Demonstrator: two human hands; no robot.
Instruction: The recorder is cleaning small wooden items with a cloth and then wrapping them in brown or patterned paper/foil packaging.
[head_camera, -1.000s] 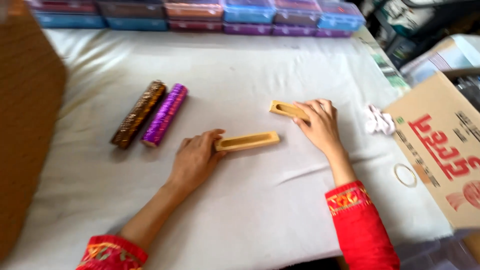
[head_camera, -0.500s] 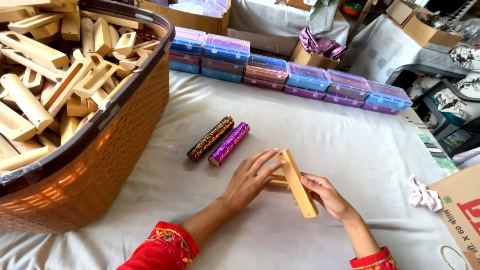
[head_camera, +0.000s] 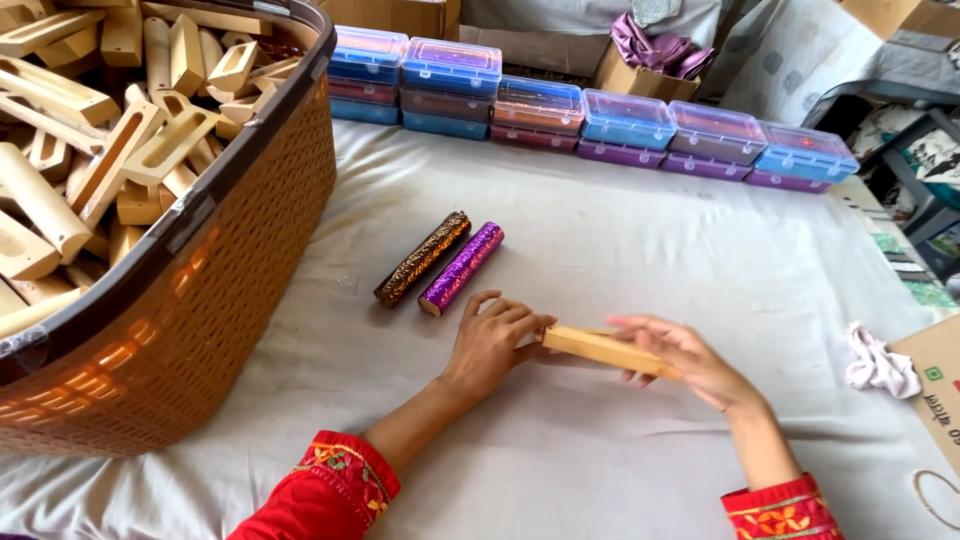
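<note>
Both hands' fingers pinch wooden block, apparently lying left-right, far end tilted lower.

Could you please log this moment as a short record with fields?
left hand: grips one end of the wooden block
right hand: holds the block's other end
block: held level just above the white cloth
foil rolls: brown roll and purple roll lie side by side
basket: brown, full of wooden pieces, at left
boxes: coloured plastic, in a row at the far edge
</note>
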